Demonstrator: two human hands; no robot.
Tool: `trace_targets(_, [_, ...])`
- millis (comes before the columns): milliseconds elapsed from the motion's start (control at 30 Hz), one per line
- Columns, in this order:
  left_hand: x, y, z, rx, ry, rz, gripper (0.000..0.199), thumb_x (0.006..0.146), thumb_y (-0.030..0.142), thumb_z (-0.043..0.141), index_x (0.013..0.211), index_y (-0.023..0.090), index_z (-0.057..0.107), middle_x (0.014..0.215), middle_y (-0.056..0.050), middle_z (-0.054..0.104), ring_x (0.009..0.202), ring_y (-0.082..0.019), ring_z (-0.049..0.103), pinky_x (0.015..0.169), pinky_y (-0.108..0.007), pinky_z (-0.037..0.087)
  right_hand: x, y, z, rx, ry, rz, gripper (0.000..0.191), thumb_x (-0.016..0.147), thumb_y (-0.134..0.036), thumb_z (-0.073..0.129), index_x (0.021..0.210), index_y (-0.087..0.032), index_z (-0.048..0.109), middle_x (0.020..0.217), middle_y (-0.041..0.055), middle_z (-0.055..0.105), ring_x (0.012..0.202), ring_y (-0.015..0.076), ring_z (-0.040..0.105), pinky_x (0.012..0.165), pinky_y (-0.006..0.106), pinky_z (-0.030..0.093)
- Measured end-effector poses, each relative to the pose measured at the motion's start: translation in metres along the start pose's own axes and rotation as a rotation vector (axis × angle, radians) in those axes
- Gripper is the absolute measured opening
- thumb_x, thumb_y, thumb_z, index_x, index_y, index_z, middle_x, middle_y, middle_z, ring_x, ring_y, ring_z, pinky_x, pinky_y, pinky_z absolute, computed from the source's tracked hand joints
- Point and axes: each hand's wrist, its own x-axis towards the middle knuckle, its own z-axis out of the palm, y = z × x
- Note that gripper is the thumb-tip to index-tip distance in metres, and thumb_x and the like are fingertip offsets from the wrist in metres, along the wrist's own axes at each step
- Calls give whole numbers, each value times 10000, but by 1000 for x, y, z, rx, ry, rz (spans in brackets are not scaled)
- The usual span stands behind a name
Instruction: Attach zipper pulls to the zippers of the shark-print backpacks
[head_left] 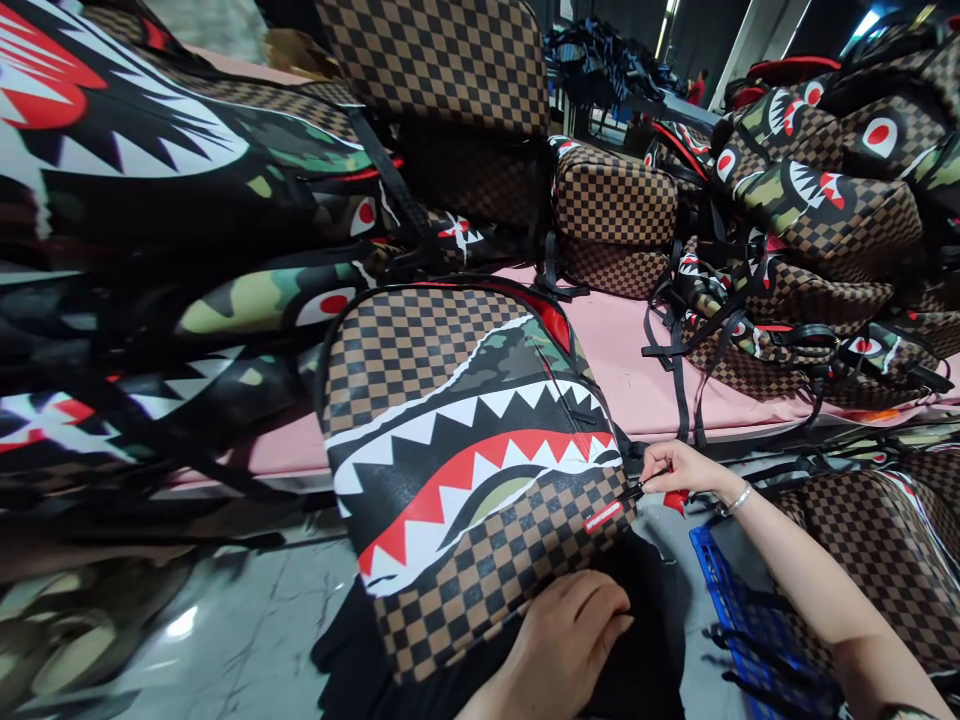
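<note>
A backpack (480, 420) with brown-and-black checks, a camouflage patch and a red-and-white shark mouth lies tilted across a black-clothed lap, leaning on the pink table edge. Its top zip gapes partly, showing red lining. Near the small red label at its right side, my right hand (682, 468) pinches the black zipper pull (636, 491), thumb and forefinger pressed together. My left hand (559, 635) is curled at the backpack's near edge and steadies it; its fingertips are partly hidden.
Piled shark-mouth backpacks (817, 230) fill the right of the pink table (607, 350), with more bags (262, 300) close on the left. A checked bag (450, 70) stands behind. Below my right arm are a blue plastic crate (720, 590) and another checked bag (877, 560).
</note>
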Motion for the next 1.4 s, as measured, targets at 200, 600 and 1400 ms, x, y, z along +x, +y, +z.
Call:
trace_targets(200, [-1, 0, 0, -8, 7, 11, 93, 854, 138, 448, 841, 182, 529, 765, -25, 613, 716, -137, 586, 639, -243, 497, 8, -6, 7, -86, -7, -44, 339, 638, -385, 768, 728, -110, 592, 678, 2, 599, 576, 85, 529, 538, 191, 419])
trace_targets(600, [-1, 3, -4, -11, 21, 18, 138, 868, 149, 417, 813, 182, 539, 749, -40, 622, 702, -146, 587, 644, -258, 501, 23, -21, 29, -125, -145, -23, 337, 668, -403, 747, 737, -116, 582, 663, 5, 605, 555, 92, 544, 483, 168, 391])
trace_targets(1400, [-5, 1, -4, -22, 32, 6, 126, 865, 136, 418, 819, 189, 523, 746, -27, 621, 688, -144, 569, 656, -260, 482, 16, -26, 44, -162, -58, -67, 317, 697, -389, 720, 695, -117, 557, 628, -19, 543, 520, 65, 454, 475, 164, 321])
